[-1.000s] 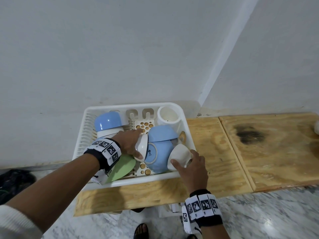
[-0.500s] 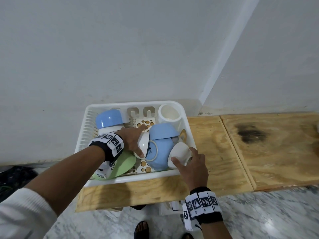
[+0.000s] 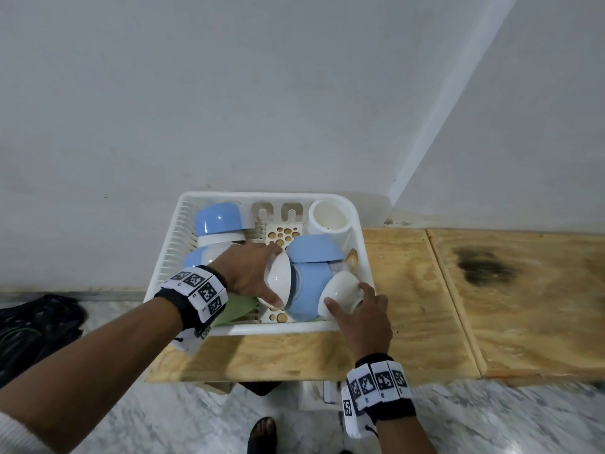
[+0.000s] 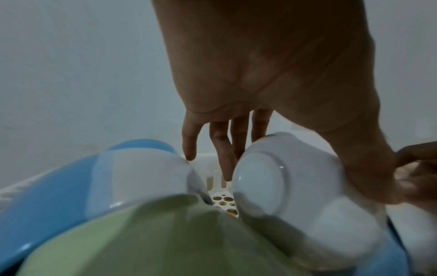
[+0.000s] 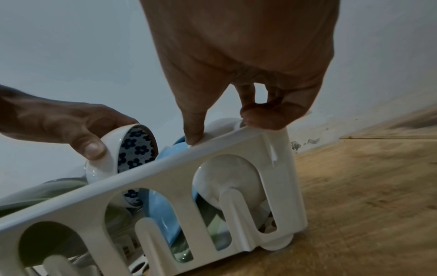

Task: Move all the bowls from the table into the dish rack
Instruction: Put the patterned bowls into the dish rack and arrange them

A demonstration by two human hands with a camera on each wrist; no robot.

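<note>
both hands were seating bowls in the dish rack: the left hand gripped a flower-lined white bowl, the right hand pinched a small white bowl at the near corner, and each probably needed a stable slot before letting go.

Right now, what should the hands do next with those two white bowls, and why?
Probably lower the flowered white bowl into the gap beside the blue bowl, then loosen the left hand. It is tilted, still gripped, inside the dish rack; the right hand holds the small white bowl.
</note>
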